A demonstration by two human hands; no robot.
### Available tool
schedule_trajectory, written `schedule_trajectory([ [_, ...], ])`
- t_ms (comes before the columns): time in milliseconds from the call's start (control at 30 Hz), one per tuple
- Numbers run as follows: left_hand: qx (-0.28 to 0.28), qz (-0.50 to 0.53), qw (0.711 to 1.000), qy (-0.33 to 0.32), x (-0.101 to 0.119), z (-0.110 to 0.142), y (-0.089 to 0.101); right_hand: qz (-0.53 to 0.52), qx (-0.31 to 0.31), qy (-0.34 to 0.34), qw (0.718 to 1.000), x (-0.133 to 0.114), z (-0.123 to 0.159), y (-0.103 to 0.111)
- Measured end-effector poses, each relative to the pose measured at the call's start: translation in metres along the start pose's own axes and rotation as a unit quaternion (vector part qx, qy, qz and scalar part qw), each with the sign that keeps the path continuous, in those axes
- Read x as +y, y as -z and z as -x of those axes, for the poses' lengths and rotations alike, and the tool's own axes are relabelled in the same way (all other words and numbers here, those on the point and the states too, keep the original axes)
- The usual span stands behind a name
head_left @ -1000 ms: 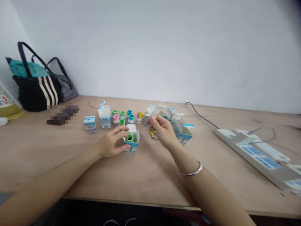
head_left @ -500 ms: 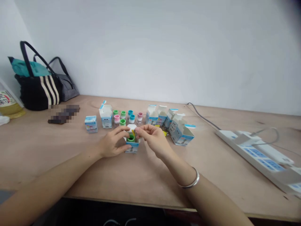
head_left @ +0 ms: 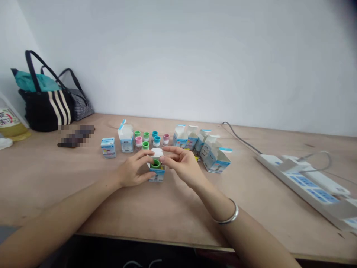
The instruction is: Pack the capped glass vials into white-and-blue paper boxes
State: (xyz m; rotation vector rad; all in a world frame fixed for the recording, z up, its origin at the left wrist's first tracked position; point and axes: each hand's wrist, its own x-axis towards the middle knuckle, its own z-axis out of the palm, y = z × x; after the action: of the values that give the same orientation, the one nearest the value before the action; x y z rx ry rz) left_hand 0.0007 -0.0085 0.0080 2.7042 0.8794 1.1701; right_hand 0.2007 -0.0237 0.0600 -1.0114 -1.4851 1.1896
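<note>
Blue-and-white box [head_left: 156, 176], open-topped, frames a green rim [head_left: 155, 167]; I see the left hand [head_left: 133, 170] clasping the box, the right hand [head_left: 184, 165] beside it, thumb and forefinger parted

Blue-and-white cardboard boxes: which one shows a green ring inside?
The open box that the left hand touches; only it shows a green ring inside.

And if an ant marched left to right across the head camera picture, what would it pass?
Bottle with yellow liquid → black bag → small closed box → left hand → open box → right hand → white power strip.
</note>
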Motion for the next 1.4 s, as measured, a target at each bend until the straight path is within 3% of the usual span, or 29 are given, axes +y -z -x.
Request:
schedule_trajectory([
  [200,-0.001,-0.003,1.000,-0.001,0.000,0.000,0.001,0.225,0.063,0.114,0.966,0.011,-0.005,0.004],
  [300,0.001,0.001,1.000,-0.003,-0.001,0.000,-0.001,0.229,0.094,0.134,0.960,0.016,-0.011,0.008],
  [400,0.050,0.014,0.999,-0.002,-0.003,0.002,-0.004,0.182,0.118,0.111,0.970,0.022,-0.017,0.014],
  [533,0.122,0.004,0.992,0.014,-0.002,0.005,-0.005,0.110,0.076,0.053,0.990,0.029,-0.021,0.018],
  [733,0.058,-0.026,0.998,-0.017,0.001,0.005,-0.005,0.073,-0.049,0.014,0.996,0.035,-0.018,0.014],
  [833,0.064,0.024,0.997,-0.024,-0.001,0.006,-0.010,0.033,-0.081,0.046,0.995,0.038,-0.018,0.012],
  [1033,0.135,0.037,0.990,0.017,0.001,0.007,-0.014,-0.036,-0.097,0.078,0.992,0.042,-0.021,0.012],
  [1233,0.138,-0.007,0.990,-0.002,0.005,0.004,-0.011,0.087,-0.102,0.154,0.979,0.037,-0.019,0.013],
  [1400,0.143,0.003,0.990,-0.008,0.000,0.006,-0.012,0.131,-0.096,0.239,0.957,0.031,-0.014,0.010],
])
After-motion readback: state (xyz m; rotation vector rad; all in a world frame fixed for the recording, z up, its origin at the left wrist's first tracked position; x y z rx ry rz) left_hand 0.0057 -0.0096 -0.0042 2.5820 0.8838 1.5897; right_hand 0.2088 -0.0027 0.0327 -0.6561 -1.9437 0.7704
